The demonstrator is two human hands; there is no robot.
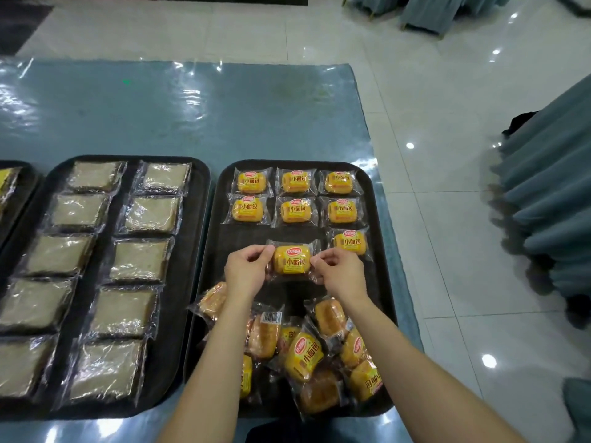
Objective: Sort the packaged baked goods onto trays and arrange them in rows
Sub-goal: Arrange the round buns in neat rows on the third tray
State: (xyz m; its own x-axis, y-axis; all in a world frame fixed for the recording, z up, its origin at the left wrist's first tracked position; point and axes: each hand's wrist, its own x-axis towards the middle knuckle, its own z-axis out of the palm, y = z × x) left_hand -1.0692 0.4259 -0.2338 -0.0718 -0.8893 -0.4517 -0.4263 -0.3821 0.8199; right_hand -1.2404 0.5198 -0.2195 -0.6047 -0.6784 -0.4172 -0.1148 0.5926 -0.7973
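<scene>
One yellow bun packet (292, 259) is held between the two hands over the middle of the black tray (249, 233); whether it touches the tray cannot be told. Its clear wrapper reads 小面包 in red, under a red oval logo too small to read. The left hand (246, 270) pinches the packet's left crimped edge with thumb and curled fingers. The right hand (342, 273) pinches the right edge the same way. Both bare forearms reach forward, knuckles up, wrists about level.

Just beyond the right hand's fingertips lies a single packet (350, 243) with the same lettering. Farther out from both hands, six matching packets (291, 195) lie in two rows of three. Behind the wrists, nearer the person, sits a loose heap of packets (303, 356), one showing a white barcode sticker (271, 317). Left of the left hand, a second tray (188, 251) holds pale square cakes (140, 259) in clear wrap, in two columns. Both trays rest on a blue table cover (192, 107).
</scene>
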